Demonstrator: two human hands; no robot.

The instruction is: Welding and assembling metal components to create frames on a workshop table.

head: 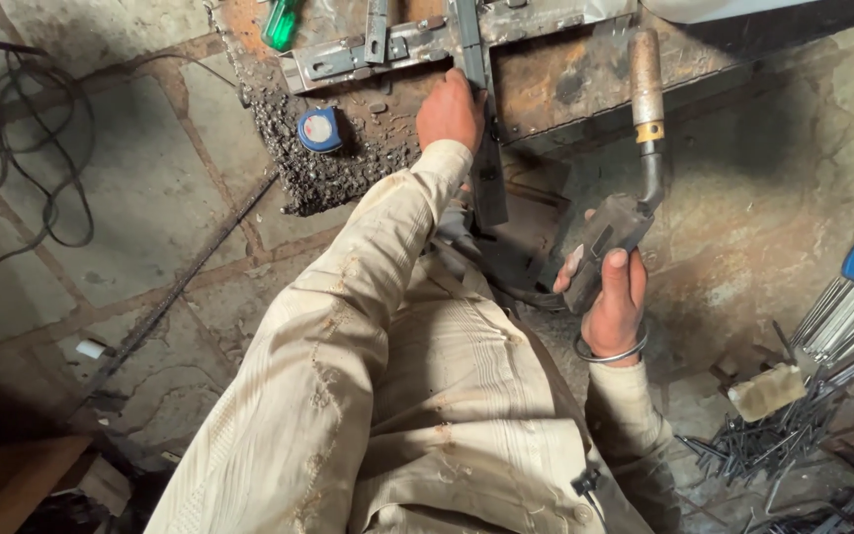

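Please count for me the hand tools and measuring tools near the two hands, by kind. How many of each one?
Welding torch, held in the right hand: 1
Green-handled screwdriver: 1
Blue tape measure: 1
Total: 3
The left hand rests on a metal bar, not a tool.

Tape measure (pixel 319 130): lying flat on the gritty edge of the rusty work plate (pixel 565 94), blue case, pale round face showing.
Screwdriver (pixel 280 22): green handle resting at the plate's top left.
Cable (pixel 27 148): trailing in dark loops over the stone floor (pixel 150 208).
Welding rods (pixel 773 430): lying scattered in a heap at the right, near a pale block (pixel 766 392).
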